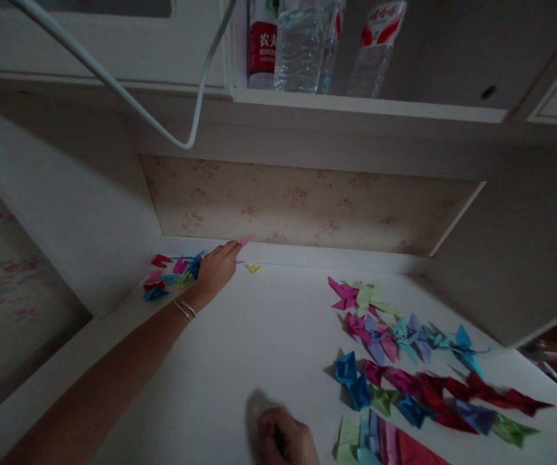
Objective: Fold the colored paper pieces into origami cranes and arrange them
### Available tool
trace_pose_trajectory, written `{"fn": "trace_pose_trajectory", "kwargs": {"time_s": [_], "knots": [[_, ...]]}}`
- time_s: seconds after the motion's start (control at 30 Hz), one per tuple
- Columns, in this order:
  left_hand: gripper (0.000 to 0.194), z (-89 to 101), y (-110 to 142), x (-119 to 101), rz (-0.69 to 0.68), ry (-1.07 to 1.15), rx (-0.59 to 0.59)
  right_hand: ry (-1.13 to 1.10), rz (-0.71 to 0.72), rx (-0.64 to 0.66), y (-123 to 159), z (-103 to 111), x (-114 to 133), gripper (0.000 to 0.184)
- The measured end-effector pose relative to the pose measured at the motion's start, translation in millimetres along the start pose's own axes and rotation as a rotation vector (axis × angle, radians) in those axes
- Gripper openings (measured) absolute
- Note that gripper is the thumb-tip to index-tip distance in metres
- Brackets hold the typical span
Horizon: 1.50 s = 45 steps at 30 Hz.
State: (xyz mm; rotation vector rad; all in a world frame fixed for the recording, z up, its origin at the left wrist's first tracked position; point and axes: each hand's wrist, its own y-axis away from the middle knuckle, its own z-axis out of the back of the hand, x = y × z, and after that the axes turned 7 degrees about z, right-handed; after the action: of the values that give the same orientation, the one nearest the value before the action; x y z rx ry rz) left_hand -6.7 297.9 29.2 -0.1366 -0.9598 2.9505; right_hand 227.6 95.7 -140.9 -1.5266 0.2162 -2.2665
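Note:
My left hand [216, 268] reaches far across the white desk [268, 336] to its back left, fingers pinched on a small pink folded paper piece [247, 239]. A bracelet sits on that wrist. Just left of the hand lies a small heap of folded paper pieces [169, 276] in red, pink and blue. A tiny yellow-green piece [253, 268] lies right of the fingertips. My right hand [285, 439] rests at the near edge with fingers curled; what it holds, if anything, is hidden. Many folded origami shapes [404, 368] in several colours are laid out to its right.
A shelf above holds plastic water bottles [302, 45]. A white cable [123, 90] hangs across the upper left. Floral-patterned back panel [297, 206] closes the desk's rear, with white side walls at left and right.

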Motion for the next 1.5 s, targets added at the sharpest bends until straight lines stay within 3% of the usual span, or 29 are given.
{"fn": "trace_pose_trajectory", "kwargs": {"time_s": [0.1, 0.2, 0.3, 0.43, 0.57, 0.67, 0.77, 1.03, 1.23, 1.5], "knots": [[0.036, 26.6, 19.7, -19.1, 0.154, 0.358, -0.067, -0.193, -0.114, 0.079, -3.4, 7.1, 12.3, 0.037], [0.037, 41.6, 51.4, -40.1, 0.388, 0.776, 0.005, -0.497, -0.305, 0.128, -11.9, 11.8, 28.0, 0.038], [0.059, 46.6, 91.9, -60.4, 0.552, 1.131, 0.146, -0.761, -0.37, 0.021, -24.6, 13.4, 40.2, 0.041], [0.079, 39.0, 140.3, -80.1, 0.674, 1.34, 0.217, -0.906, -0.384, -0.018, -37.5, 14.0, 45.6, 0.051], [0.068, 22.4, 166.0, -90.7, 0.712, 1.417, 0.262, -0.853, -0.362, 0.011, -40.3, 13.6, 43.2, 0.042], [0.048, 12.5, 172.2, -95.5, 0.744, 1.486, 0.34, -0.811, -0.346, -0.013, -39.5, 11.7, 40.5, 0.04], [0.043, 7.4, 174.8, -97.2, 0.757, 1.517, 0.396, -0.765, -0.328, -0.046, -38.3, 9.7, 38.3, 0.039], [0.04, 11.6, 179.9, -99.4, 0.714, 1.514, 0.499, -0.664, -0.301, -0.065, -35.2, 7.0, 34.1, 0.04], [0.027, 13.2, 179.7, -101.1, 0.684, 1.486, 0.496, -0.616, -0.286, -0.065, -31.4, 7.9, 33.3, 0.04], [0.026, 12.8, 181.5, -101.0, 0.641, 1.543, 0.505, -0.638, -0.292, -0.078, -29.3, 10.4, 42.1, 0.038]]}}
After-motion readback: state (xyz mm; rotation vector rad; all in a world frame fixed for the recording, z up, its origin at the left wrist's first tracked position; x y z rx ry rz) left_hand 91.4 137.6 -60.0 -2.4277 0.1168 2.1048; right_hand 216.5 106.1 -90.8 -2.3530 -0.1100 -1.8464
